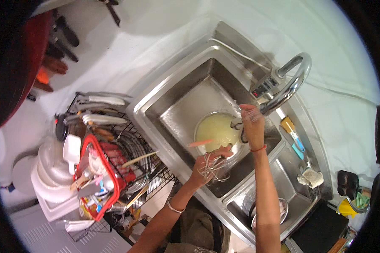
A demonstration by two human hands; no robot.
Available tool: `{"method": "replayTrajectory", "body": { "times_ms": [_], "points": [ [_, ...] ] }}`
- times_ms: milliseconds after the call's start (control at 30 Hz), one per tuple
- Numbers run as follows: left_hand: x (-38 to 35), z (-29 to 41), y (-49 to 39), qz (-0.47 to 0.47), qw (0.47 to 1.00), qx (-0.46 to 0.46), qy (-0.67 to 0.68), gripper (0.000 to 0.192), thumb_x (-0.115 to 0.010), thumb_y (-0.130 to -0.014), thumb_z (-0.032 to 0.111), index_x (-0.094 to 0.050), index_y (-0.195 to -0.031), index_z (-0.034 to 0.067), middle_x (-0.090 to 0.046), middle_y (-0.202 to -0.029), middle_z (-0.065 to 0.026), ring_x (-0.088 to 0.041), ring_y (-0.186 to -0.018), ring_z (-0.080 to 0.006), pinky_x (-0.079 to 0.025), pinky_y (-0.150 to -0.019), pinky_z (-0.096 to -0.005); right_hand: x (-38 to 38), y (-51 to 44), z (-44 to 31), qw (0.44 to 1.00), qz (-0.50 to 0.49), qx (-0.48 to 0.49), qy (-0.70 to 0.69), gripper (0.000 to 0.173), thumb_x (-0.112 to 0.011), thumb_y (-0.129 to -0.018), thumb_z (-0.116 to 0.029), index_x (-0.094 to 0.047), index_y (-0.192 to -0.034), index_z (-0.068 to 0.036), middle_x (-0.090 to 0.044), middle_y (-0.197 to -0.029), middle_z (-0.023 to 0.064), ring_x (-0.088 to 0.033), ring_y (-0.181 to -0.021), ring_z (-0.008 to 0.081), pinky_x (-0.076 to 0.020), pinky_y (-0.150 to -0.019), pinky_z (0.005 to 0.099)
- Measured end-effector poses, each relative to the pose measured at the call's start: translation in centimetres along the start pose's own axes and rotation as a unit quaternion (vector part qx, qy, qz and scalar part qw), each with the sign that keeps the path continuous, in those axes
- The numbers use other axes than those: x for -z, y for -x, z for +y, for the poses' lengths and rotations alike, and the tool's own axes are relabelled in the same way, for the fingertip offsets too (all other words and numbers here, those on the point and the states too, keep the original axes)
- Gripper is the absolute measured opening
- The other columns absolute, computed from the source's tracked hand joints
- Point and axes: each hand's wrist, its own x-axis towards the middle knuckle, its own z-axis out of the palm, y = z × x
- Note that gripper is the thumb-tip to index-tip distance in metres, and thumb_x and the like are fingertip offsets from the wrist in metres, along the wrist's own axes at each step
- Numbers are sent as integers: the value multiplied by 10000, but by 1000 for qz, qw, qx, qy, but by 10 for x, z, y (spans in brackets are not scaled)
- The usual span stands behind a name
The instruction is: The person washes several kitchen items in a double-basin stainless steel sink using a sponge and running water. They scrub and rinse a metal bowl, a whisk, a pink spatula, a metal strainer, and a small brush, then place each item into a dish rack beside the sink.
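My left hand (210,164) is over the near side of the larger basin of the steel sink (190,98), closed round a wire whisk (213,169). An orange-handled utensil (201,142) sticks out beside that hand. Under the faucet (283,98), my right hand (253,123) has its fingers at running water; a dark item shows beside it, and whether it is held is unclear. Below both hands a round bowl of yellowish liquid (217,129) stands in the basin.
Left of the sink stands a wire dish rack (158,183) with plates, a red basket (109,202) and white containers (50,189). The smaller basin (291,177) holds a metal bowl (284,210). Brushes (293,132) and a pale cloth (312,177) lie on the right ledge.
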Motion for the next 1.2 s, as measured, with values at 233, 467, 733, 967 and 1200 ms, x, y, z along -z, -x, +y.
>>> {"method": "replayTrajectory", "body": {
  "times_ms": [233, 467, 733, 967, 1200],
  "points": [
    [-37, 23, 55, 66, 974, -53, -210, 206, -525, -844, 12, -577, -1044, 18, -581, -1101, -93, -476, -1140, -204, -385, -940, -316, 21, 32, 29, 1000, -14, 9, 7, 178, -510, -796, -37, -607, -945, -41, -448, -649, -37, -386, -602, 43, -320, -532, 200],
    [-12, 71, 207, 329, 871, -153, -331, 70, -524, -841, 5, -590, -861, 22, -631, -910, -135, -573, -982, -281, -415, -910, -423, 50, 62, 48, 999, -10, -40, -9, 159, -504, -803, -4, -615, -912, -38, -447, -667, -55, -366, -597, 39, -302, -530, 195],
    [80, 3, 214, 377, 797, -99, -462, 117, -502, -820, -78, -553, -897, -6, -608, -983, -116, -576, -988, -219, -443, -863, -302, 44, 82, 71, 994, -44, -93, -34, 133, -506, -826, -16, -613, -905, -18, -488, -696, -52, -393, -618, 31, -318, -554, 186],
    [129, -27, 206, 368, 807, -55, -459, 116, -463, -843, -78, -516, -904, 6, -606, -962, -104, -551, -1036, -197, -428, -878, -278, 42, 87, 70, 994, -30, -105, -31, 123, -516, -828, -22, -618, -896, -35, -477, -683, -63, -379, -608, 25, -289, -536, 181],
    [144, -49, 196, 360, 850, -34, -383, 183, -514, -830, -39, -518, -999, 29, -527, -1072, -75, -499, -1052, -159, -406, -891, -269, 44, 95, 74, 991, -17, -111, -77, 122, -513, -833, -20, -613, -898, -40, -465, -666, -73, -368, -594, 14, -280, -529, 172]
  ]
}}
